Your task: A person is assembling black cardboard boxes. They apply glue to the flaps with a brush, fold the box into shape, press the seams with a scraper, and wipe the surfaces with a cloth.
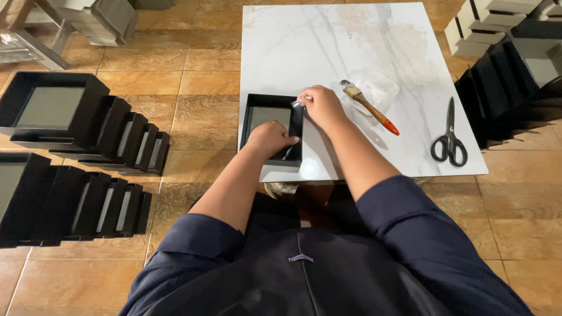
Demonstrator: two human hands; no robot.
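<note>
Black box (271, 126): one, near-left on my marble desk (328, 47) | left hand (270, 138) presses inside, fingers together | right hand (321, 106) fingers pinched on box's far corner | one brush (369, 107), one scissors (449, 140) right.

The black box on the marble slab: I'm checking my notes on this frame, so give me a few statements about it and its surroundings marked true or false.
1. The left hand presses inside the black box. True.
2. The scissors lie inside the box. False: they lie on the marble slab, far right.
3. The brush rests on a clear plastic container. True.
4. The right hand holds the brush. False: it is at the box's top right corner.
</note>
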